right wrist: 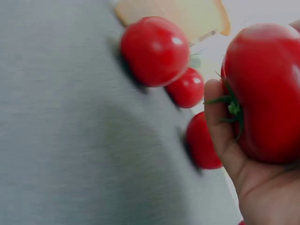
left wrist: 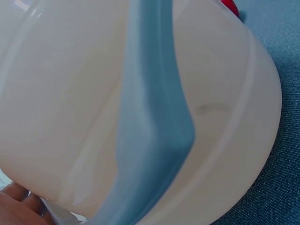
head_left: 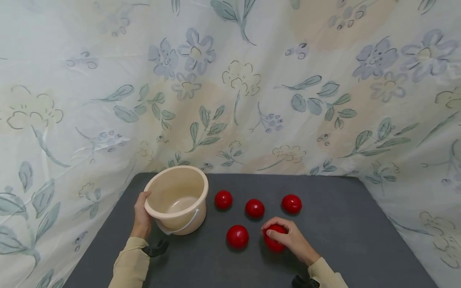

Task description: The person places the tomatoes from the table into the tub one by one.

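At the left of the head view, a cream bucket [head_left: 189, 226] leans a little, its mouth facing up toward the camera. My left hand [head_left: 141, 216] grips its left rim, with the thumb on top. A pale handle [left wrist: 154, 131] hangs across the bucket's outer wall in the left wrist view. My right hand [head_left: 289, 237] holds a red tomato [head_left: 274, 245] between thumb and fingers. Its green stem end [right wrist: 233, 108] faces the right wrist camera. Closest to that hand lies another tomato [head_left: 237, 237], on its left.
Three more tomatoes sit farther back on the dark table [head_left: 345, 240]: one beside the bucket [head_left: 223, 199], a middle one [head_left: 255, 208], and one to the right [head_left: 291, 204]. A floral curtain [head_left: 252, 120] hangs behind the table and along its sides.
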